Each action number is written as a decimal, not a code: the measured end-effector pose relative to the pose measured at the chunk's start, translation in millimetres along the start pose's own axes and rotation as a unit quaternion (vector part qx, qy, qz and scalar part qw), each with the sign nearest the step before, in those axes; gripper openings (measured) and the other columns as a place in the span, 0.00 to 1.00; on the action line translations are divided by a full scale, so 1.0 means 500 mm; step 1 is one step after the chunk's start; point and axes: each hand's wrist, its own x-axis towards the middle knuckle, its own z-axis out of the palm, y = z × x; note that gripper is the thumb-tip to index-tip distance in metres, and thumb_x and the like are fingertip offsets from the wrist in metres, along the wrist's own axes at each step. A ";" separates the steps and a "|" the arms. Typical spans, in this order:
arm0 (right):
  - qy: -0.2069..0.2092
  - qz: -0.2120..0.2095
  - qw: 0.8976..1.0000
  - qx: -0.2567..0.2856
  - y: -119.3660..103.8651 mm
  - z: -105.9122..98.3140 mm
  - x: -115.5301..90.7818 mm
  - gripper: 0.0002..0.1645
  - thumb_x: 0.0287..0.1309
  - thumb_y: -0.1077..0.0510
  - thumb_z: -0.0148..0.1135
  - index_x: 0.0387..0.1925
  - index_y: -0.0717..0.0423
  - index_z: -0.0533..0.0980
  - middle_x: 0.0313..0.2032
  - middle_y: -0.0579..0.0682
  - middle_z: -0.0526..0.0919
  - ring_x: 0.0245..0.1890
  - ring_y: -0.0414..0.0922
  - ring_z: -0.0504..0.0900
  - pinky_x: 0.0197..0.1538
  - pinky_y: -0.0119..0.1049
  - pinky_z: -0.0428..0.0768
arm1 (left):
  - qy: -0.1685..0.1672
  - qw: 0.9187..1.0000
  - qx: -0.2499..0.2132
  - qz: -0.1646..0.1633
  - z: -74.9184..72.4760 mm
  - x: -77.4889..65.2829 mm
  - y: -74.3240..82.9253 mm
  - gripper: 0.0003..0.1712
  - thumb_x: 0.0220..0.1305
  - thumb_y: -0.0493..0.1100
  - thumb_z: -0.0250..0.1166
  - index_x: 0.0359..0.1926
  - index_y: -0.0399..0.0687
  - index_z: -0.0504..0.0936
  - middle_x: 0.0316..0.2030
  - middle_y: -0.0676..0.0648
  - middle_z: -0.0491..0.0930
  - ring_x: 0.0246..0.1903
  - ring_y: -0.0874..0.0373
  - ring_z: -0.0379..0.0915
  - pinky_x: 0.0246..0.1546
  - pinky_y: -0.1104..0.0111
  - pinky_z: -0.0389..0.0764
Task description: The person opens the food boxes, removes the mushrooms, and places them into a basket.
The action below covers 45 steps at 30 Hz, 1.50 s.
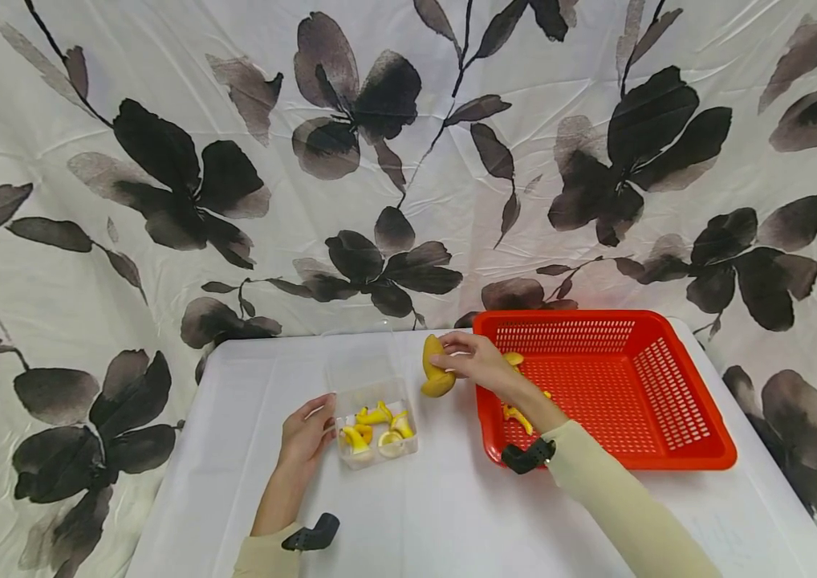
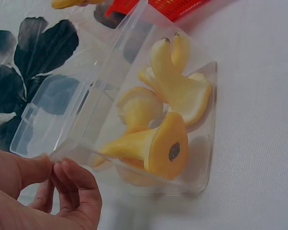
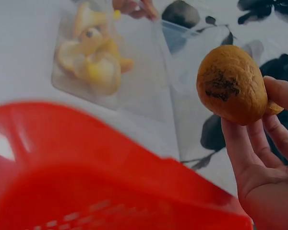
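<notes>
My left hand (image 1: 306,435) pinches the left rim of a clear plastic box (image 1: 383,460) between thumb and fingers. Several yellow toy-like mushrooms (image 2: 168,148) lie inside the box, some on their sides. Behind the box its clear lid (image 1: 361,361) stands open. Above the table, between box and basket, my right hand (image 1: 482,363) grips a brownish-yellow mushroom (image 1: 437,379) by its side. In the right wrist view this mushroom's rounded cap (image 3: 230,86) has a dark scuffed patch, and most of its stem is hidden.
A red slotted basket (image 1: 697,449) stands on the right, under my right forearm. More yellow mushrooms (image 1: 519,417) lie at its left side, partly covered by the forearm. White cloth (image 1: 235,401) covers the table, and a floral curtain (image 1: 488,265) hangs behind it.
</notes>
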 end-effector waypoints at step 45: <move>0.031 0.090 0.994 0.060 0.146 -0.275 -0.047 0.39 0.73 0.53 0.61 0.72 0.73 0.60 0.52 0.53 0.78 0.44 0.37 0.82 0.51 0.33 0.83 | 0.000 1.000 -0.007 0.001 -0.002 -0.002 0.000 0.28 0.75 0.51 0.63 0.67 0.39 0.74 0.51 0.39 0.74 0.46 0.52 0.71 0.38 0.76 0.79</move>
